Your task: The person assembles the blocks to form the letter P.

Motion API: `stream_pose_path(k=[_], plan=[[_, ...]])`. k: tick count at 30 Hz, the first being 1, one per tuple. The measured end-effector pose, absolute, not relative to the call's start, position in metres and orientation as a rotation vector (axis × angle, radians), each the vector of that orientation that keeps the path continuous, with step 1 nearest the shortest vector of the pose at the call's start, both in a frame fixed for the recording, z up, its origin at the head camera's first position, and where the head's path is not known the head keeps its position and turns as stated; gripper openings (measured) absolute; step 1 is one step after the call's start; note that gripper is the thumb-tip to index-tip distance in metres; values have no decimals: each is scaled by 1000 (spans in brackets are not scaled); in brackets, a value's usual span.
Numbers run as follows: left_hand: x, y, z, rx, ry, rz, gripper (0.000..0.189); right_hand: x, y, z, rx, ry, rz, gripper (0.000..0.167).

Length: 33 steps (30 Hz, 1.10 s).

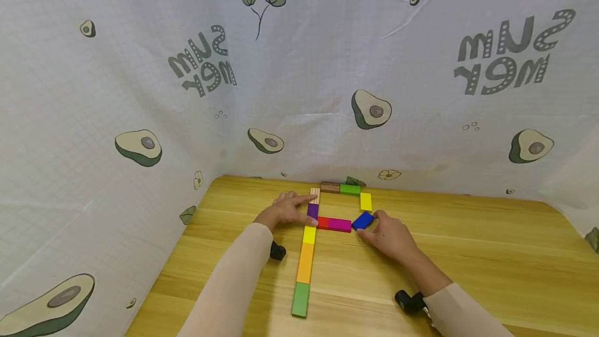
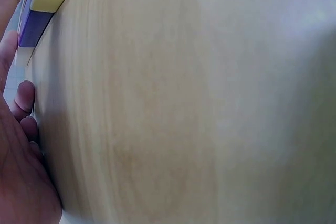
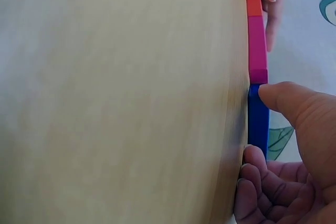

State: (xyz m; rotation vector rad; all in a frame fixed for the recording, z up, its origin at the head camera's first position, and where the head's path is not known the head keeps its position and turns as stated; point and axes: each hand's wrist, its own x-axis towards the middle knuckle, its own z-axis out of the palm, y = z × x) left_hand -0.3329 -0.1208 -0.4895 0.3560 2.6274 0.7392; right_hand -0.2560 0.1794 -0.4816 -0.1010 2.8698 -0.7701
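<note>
My right hand (image 1: pixel 391 236) pinches a blue block (image 1: pixel 363 221) between thumb and fingers. The blue block lies slanted, one corner at the end of a magenta block (image 1: pixel 340 225); in the right wrist view the thumb (image 3: pixel 286 98) is on its near end. My left hand (image 1: pixel 287 209) reaches over a column of blocks, index finger on the pale wood block (image 1: pixel 315 192), thumb near where the purple block (image 1: pixel 312 212), red block (image 1: pixel 323 222) and yellow block (image 1: pixel 309 234) meet. Its other fingers are loosely bent.
An orange block (image 1: pixel 305 263) and a green block (image 1: pixel 301 299) continue the column toward me. Behind, a brown block (image 1: pixel 330 187), another green block (image 1: pixel 350 190) and another yellow block (image 1: pixel 366 202) form a bend. A white patterned curtain (image 1: pixel 299 66) hangs behind the wooden table (image 1: pixel 491 254).
</note>
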Motion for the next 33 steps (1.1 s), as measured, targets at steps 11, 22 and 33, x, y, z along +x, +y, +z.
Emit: stream_pose_path(k=[11, 22, 33], plan=[[-335, -121, -490, 343, 2628, 744, 90, -259, 176, -482, -89, 2877, -724, 77], [-333, -122, -489, 338, 2624, 752, 93, -258, 176, -482, -92, 2882, -712, 78], [-333, -121, -493, 305, 2624, 816, 96, -256, 178, -484, -99, 2877, -735, 81]])
